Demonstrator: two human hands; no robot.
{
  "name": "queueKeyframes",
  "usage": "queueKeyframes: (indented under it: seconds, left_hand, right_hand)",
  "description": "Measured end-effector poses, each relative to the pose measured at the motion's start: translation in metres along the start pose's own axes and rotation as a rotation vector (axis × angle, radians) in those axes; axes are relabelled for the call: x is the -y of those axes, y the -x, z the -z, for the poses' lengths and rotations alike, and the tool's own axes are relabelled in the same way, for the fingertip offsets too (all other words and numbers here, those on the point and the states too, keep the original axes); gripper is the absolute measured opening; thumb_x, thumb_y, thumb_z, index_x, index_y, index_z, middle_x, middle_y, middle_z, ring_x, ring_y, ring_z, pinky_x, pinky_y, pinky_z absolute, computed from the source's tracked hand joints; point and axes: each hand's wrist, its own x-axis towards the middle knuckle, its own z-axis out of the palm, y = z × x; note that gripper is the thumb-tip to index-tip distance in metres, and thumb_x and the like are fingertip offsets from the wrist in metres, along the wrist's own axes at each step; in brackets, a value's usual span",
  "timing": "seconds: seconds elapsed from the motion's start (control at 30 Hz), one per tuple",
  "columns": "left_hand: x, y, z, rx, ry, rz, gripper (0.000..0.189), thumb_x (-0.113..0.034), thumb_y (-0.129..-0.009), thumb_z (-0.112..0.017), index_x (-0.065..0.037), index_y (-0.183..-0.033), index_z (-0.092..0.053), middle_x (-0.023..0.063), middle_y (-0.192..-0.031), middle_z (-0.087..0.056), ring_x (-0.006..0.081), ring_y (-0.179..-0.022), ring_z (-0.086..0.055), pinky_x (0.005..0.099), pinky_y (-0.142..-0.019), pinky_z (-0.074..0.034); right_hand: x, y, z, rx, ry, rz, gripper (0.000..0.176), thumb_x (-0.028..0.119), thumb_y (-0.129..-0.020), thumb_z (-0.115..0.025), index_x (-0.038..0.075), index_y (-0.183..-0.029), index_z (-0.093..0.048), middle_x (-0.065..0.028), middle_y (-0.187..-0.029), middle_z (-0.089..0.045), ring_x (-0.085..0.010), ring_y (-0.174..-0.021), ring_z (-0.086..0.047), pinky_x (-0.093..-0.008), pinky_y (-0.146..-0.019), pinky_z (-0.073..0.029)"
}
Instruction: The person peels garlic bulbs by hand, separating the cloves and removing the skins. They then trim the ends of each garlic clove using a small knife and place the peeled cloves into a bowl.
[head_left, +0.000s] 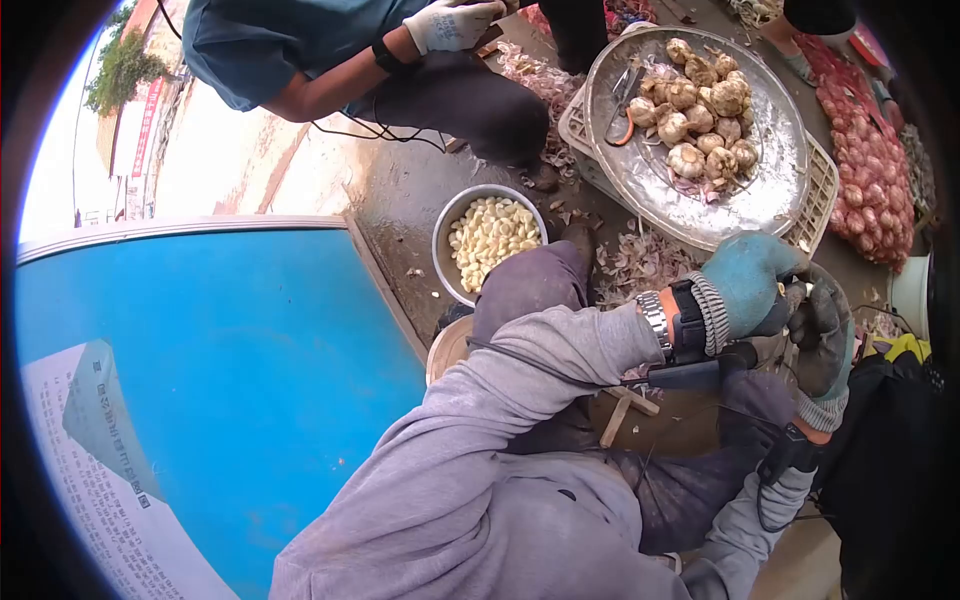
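My left hand [745, 282], in a teal and dark glove, is closed at the right of the view, with a wristwatch behind its cuff. Close beside it is my right hand [824, 345], also gloved and with its fingers curled together. A tiny whitish piece [808, 289] shows between the fingertips; what each hand grips is too small to make out. Beyond my hands a round metal tray [770, 205] bears whole garlic bulbs [688, 160] and a tool [621, 110] with an orange handle. Peeled cloves [490, 240] fill a metal bowl [439, 252].
A co-worker's gloved hand [452, 25] and dark trouser leg [465, 110] are at the top. The tray rests on a plastic crate [822, 195]. Garlic skins [645, 262] litter the floor. Red net sacks [865, 170] lie right, a blue board [220, 360] left.
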Motion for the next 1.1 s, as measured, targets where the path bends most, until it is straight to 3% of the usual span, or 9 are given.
queueKeyframes:
  seconds: [0.1,0.17,0.23,0.53,0.8,0.97,1.0,1.07,1.1]
  left_hand:
    - [-0.021,-0.003,0.021,-0.189,0.187,-0.039,0.017,-0.011,-0.078,-0.073,-0.003,-0.093,-0.073,0.0156,-0.088,-0.072,0.0361,-0.079,-0.070,0.0425,-0.075,-0.056]
    - [-0.037,-0.003,0.035,0.092,0.639,-0.070,0.025,-0.012,-0.087,-0.067,-0.003,-0.109,-0.071,0.0160,-0.105,-0.073,0.0262,-0.090,-0.071,0.0376,-0.081,-0.057]
    - [-0.032,-0.005,0.006,0.218,1.242,-0.210,0.024,-0.018,-0.082,-0.079,0.002,-0.094,-0.075,0.0119,-0.083,-0.073,0.0175,-0.076,-0.071,0.0326,-0.067,-0.058]
    - [-0.027,0.015,0.042,0.478,1.592,-0.165,0.045,-0.029,-0.085,-0.076,0.003,-0.116,-0.070,0.0121,-0.104,-0.073,0.0155,-0.083,-0.070,0.0321,-0.081,-0.058]
    - [-0.048,0.008,0.080,-0.101,1.017,0.094,0.015,-0.012,-0.082,-0.070,0.002,-0.087,-0.074,0.0104,-0.075,-0.073,0.0147,-0.063,-0.068,0.0296,-0.062,-0.056]
    - [-0.036,-0.005,0.095,-0.259,1.217,0.204,0.022,-0.015,-0.090,-0.066,0.003,-0.101,-0.070,0.0078,-0.076,-0.068,0.0156,-0.068,-0.065,0.0305,-0.062,-0.053]
    - [-0.031,-0.007,0.094,-0.289,1.295,0.239,0.023,-0.015,-0.090,-0.067,0.002,-0.106,-0.070,0.0095,-0.084,-0.069,0.0162,-0.073,-0.067,0.0306,-0.065,-0.055]
    - [0.009,-0.014,0.089,-0.370,0.229,-0.261,0.034,-0.011,-0.092,-0.065,0.006,-0.122,-0.063,0.0145,-0.107,-0.070,0.0201,-0.090,-0.069,0.0328,-0.077,-0.058]
    - [0.023,-0.010,0.072,-0.393,0.465,-0.167,0.036,-0.004,-0.093,-0.062,0.005,-0.128,-0.060,0.0151,-0.110,-0.070,0.0202,-0.098,-0.069,0.0327,-0.082,-0.058]
  right_hand:
    - [-0.014,-0.019,0.018,-0.056,0.069,0.250,0.039,0.026,-0.106,-0.049,0.002,-0.136,-0.058,0.0029,-0.083,-0.060,-0.0024,-0.071,-0.054,-0.0173,-0.064,-0.042]
    - [-0.011,-0.032,-0.012,-0.003,0.075,0.191,0.039,0.026,-0.105,-0.052,0.001,-0.135,-0.058,0.0009,-0.089,-0.062,-0.0039,-0.072,-0.055,-0.0184,-0.065,-0.043]
    - [-0.002,-0.049,-0.057,0.069,0.057,0.065,0.040,0.028,-0.103,-0.057,0.001,-0.133,-0.059,-0.0030,-0.099,-0.065,-0.0069,-0.074,-0.058,-0.0208,-0.066,-0.046]
    - [-0.031,-0.058,-0.194,0.218,0.135,-0.132,0.048,0.029,-0.097,-0.070,-0.002,-0.132,-0.059,-0.0080,-0.110,-0.068,-0.0132,-0.082,-0.064,-0.0252,-0.071,-0.049]
    - [-0.038,-0.068,-0.119,0.130,0.232,-0.504,0.039,0.035,-0.100,-0.065,0.007,-0.126,-0.063,-0.0003,-0.093,-0.064,-0.0093,-0.077,-0.056,-0.0242,-0.068,-0.049]
    - [-0.037,-0.090,0.051,0.250,-0.569,-0.144,0.036,0.031,-0.101,-0.063,0.005,-0.125,-0.063,-0.0010,-0.093,-0.064,-0.0091,-0.078,-0.055,-0.0237,-0.065,-0.049]
    - [-0.003,-0.069,0.018,0.160,-0.529,-0.089,0.036,0.031,-0.101,-0.063,0.005,-0.125,-0.063,-0.0010,-0.093,-0.064,-0.0091,-0.078,-0.055,-0.0237,-0.065,-0.049]
    - [0.049,-0.031,-0.046,-0.086,-0.199,0.305,0.032,0.025,-0.102,-0.062,-0.001,-0.121,-0.063,-0.0031,-0.092,-0.065,-0.0101,-0.080,-0.061,-0.0243,-0.061,-0.050]
    - [0.060,-0.021,-0.059,-0.044,-0.180,0.317,0.030,0.022,-0.101,-0.064,-0.002,-0.119,-0.064,-0.0036,-0.092,-0.066,-0.0104,-0.079,-0.063,-0.0240,-0.060,-0.050]
